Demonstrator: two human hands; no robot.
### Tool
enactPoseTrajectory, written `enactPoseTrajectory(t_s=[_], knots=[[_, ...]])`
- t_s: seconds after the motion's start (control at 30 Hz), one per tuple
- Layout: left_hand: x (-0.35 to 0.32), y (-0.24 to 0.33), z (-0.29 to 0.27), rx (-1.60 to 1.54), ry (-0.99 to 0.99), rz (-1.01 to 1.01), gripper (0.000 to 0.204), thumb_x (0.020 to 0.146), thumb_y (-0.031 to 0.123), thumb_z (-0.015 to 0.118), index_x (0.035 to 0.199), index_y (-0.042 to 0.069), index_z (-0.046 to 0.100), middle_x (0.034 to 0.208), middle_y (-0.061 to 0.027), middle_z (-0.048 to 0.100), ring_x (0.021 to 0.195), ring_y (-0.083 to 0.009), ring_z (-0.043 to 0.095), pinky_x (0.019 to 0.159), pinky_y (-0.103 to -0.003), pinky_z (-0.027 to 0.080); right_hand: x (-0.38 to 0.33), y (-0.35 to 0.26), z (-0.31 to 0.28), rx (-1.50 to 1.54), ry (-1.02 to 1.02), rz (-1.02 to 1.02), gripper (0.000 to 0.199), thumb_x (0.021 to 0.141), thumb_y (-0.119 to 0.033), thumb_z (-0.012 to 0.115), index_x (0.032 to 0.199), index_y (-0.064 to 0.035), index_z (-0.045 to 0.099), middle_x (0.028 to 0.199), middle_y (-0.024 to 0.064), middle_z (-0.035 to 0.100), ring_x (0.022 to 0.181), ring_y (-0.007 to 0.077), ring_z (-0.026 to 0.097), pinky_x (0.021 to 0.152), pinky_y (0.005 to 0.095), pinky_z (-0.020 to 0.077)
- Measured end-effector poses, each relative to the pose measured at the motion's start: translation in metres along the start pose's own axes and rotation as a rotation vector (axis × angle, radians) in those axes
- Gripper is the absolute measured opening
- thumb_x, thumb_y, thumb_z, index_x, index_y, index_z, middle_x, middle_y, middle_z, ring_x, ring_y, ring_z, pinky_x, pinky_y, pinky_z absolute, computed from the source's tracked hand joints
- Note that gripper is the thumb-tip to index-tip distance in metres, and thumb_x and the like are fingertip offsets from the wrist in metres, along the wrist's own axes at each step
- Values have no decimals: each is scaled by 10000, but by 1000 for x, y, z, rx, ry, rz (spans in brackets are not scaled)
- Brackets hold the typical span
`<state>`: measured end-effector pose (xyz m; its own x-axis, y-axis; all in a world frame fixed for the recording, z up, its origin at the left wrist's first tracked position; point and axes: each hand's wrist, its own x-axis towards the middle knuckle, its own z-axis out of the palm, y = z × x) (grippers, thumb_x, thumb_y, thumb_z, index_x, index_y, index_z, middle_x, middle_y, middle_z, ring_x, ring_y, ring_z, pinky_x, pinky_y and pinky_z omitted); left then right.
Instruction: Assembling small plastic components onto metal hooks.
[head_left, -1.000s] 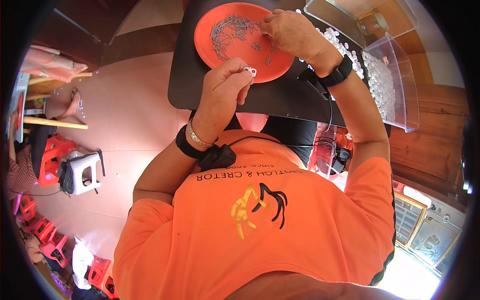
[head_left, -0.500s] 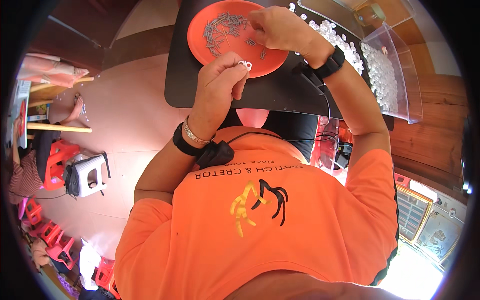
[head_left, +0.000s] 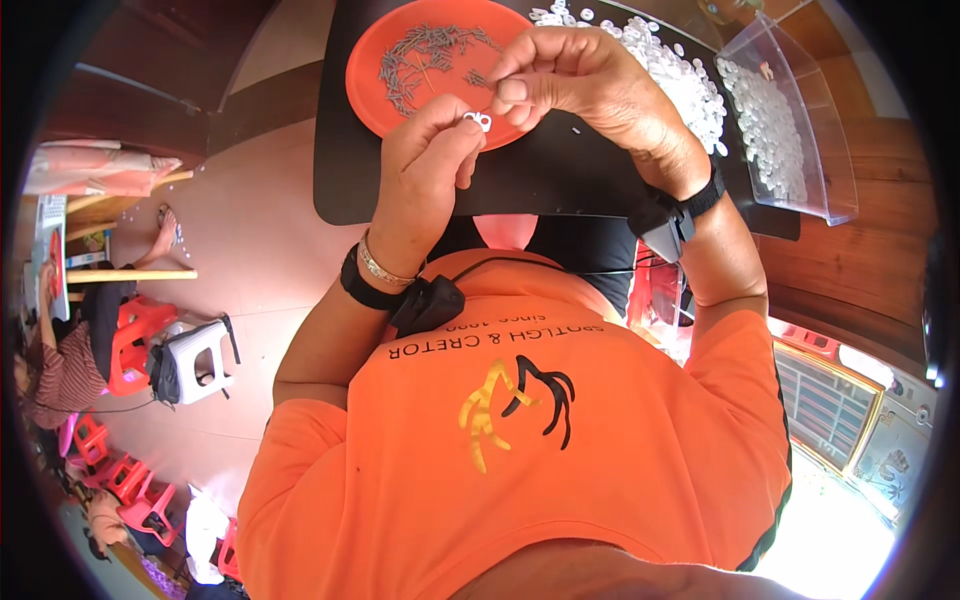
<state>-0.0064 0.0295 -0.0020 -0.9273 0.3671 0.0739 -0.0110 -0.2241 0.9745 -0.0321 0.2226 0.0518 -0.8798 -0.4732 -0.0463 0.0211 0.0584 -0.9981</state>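
My left hand (head_left: pixel 428 165) is closed, with a small white plastic clip (head_left: pixel 480 121) pinched between thumb and forefinger. The clip shows openings in it. Close beside it, my right hand (head_left: pixel 600 95) is in a pinch, thumb tip against fingertips; whatever is between them is too small to make out. Both hands are over the near right edge of a round red plate (head_left: pixel 362 100). Thin grey nails (head_left: pixel 410 50) lie scattered on the plate, with a small cluster near my right fingertips.
The plate stands on a black table (head_left: pixel 560 185). Many loose white plastic pieces (head_left: pixel 695 100) lie on the right side, beside a clear plastic bin (head_left: pixel 835 190) holding more of them. Farther left are red stools (head_left: pixel 135 335), a white stool (head_left: pixel 205 365) and another person's foot (head_left: pixel 168 235).
My right hand has drawn back from the nails on the plate toward my left hand, its fingers pinched. My left hand still holds the clip. The view has shifted slightly.
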Motion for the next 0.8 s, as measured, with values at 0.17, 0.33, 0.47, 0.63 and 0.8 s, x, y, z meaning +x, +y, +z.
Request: enactPoseTrajectory(t_s=[0.17,0.33,0.47,0.63,0.8], knots=[[3,-3,2,36,-3,28,197,897,170,450,774,37,527,613,-6,498,523,-68,424,495,-209,314,-9,11,12,-25,5,13,168,873,-179,667,925,-20,658,770,19,654,717,76,609,675,217,506],[3,-3,1,26,-19,18,198,895,165,441,770,34,519,604,-7,486,524,-72,426,497,-213,314,-13,13,13,-30,5,21,192,881,-212,656,910,-23,657,767,18,654,703,76,593,660,221,498],[1,0,2,124,-47,56,183,887,149,435,768,34,514,592,-1,470,519,-65,401,490,-217,290,-12,11,7,-42,131,-21,188,889,-218,645,911,-32,667,774,8,658,700,76,594,661,220,498],[0,4,7,155,-70,75,179,889,135,432,763,33,511,585,8,449,512,-58,369,483,-219,271,-12,20,11,-71,77,-61,196,897,-226,636,917,-34,669,779,6,655,708,71,597,669,219,502],[-2,3,7,134,-68,35,198,903,137,452,785,13,551,581,26,417,513,-51,348,480,-215,262,-14,23,14,-90,72,-42,210,900,-239,634,917,-31,659,779,9,648,712,71,592,668,220,499]])
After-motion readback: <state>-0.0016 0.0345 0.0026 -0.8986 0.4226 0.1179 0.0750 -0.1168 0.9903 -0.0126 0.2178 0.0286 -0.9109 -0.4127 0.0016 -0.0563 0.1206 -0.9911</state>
